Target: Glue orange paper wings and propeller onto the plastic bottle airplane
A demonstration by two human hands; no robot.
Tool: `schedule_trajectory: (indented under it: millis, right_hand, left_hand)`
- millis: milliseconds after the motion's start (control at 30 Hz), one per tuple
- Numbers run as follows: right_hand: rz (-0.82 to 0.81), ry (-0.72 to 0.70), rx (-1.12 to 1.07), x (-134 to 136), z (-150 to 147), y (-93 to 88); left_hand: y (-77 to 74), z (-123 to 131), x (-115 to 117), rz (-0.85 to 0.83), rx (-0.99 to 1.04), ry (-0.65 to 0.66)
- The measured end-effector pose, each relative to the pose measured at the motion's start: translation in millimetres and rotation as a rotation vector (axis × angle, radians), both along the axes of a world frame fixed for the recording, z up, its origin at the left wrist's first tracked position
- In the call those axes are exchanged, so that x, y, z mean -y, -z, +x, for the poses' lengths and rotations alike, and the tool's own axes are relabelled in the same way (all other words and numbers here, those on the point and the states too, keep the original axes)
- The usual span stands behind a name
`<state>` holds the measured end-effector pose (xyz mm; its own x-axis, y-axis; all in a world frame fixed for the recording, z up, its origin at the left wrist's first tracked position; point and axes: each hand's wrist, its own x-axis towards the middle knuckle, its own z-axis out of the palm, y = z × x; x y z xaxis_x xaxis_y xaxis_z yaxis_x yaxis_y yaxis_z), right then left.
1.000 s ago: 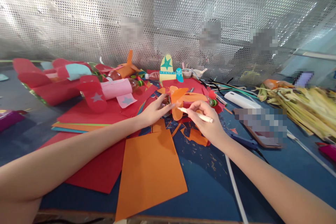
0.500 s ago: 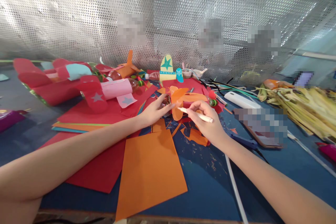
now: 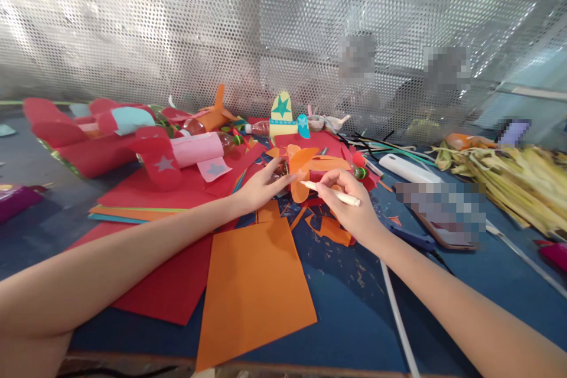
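Note:
My left hand holds the near left end of an orange paper airplane built around a plastic bottle, its thumb against the wing. My right hand is closed around a white marker. The marker's tip meets the lower part of the orange wing, close to a small pale star there. A green bottle cap shows at the airplane's right end. Beneath the hands lie orange paper scraps, and a whole orange sheet is in front of them.
Red sheets and finished paper airplanes lie to the left. At the right are a phone, a white oblong device, a dark blue tool and dried husks. Perforated silvery sheeting hangs behind.

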<state>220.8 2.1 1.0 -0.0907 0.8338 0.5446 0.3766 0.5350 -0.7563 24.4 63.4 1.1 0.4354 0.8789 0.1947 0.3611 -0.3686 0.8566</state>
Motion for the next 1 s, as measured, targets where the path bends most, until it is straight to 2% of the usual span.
schedule_trajectory:
  millis: [233,567,1000]
  right_hand:
    - [0.011,0.005,0.005,-1.1,0.3,1.2]
    - [0.04,0.097,-0.03,-0.9,2.0,-3.9]
    - [0.074,0.072,-0.004,0.5,2.4,-3.7]
  left_hand:
    - [1.5,0.0,-0.7,-0.003,0.019,0.012]
    - [4.4,-1.1,-2.6,0.005,0.017,0.001]
    - [1.5,-0.1,-1.1,0.001,0.003,0.0]
